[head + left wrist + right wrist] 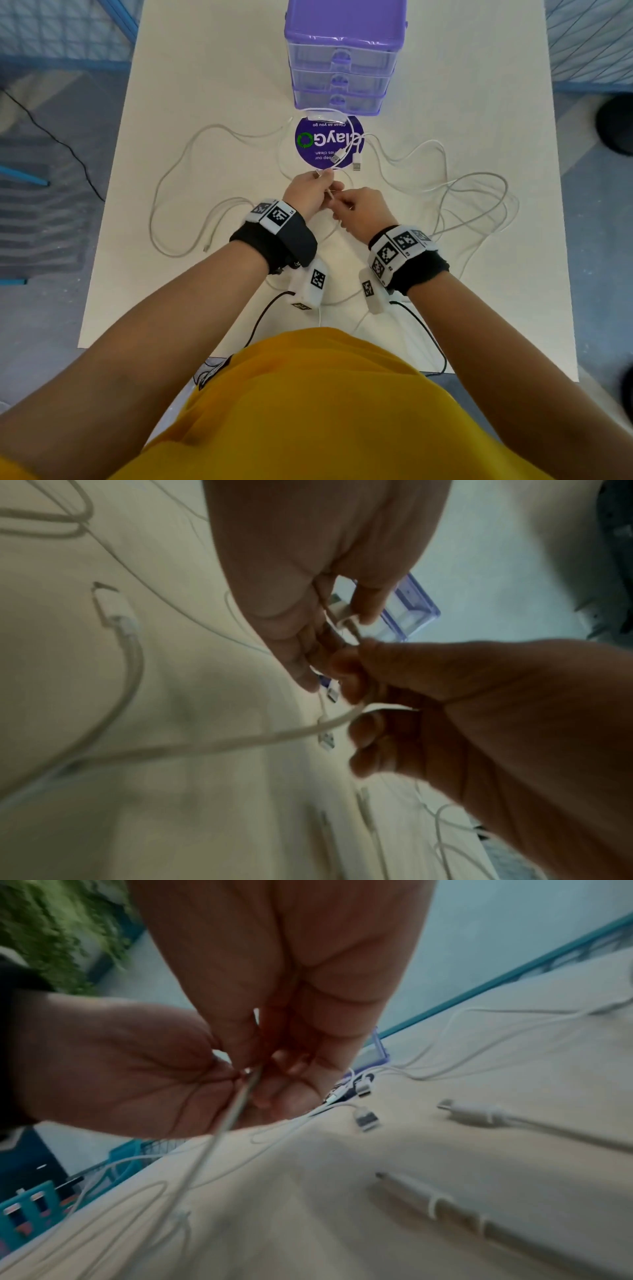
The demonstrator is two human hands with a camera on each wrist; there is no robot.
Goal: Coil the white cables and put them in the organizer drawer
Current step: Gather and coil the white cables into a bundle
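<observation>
Several white cables lie tangled on the white table (212, 78). Over the table's middle my left hand (323, 178) pinches one white cable (329, 196) near its plug (342, 612). A loop of this cable arcs up toward the organizer. My right hand (337, 205) pinches the same cable just beside the left; in the left wrist view the right hand (349, 693) has the cable (212, 746) trailing down from it onto the table. The purple organizer (342, 58) stands at the far middle, its three clear drawers shut.
A round purple sticker (318, 142) lies before the organizer, with two USB plugs (357, 167) on its near edge. Loose cable loops spread left (178, 171) and right (476, 192). Black wires (424, 329) hang from my wrist cameras. Blue wire racks flank the table.
</observation>
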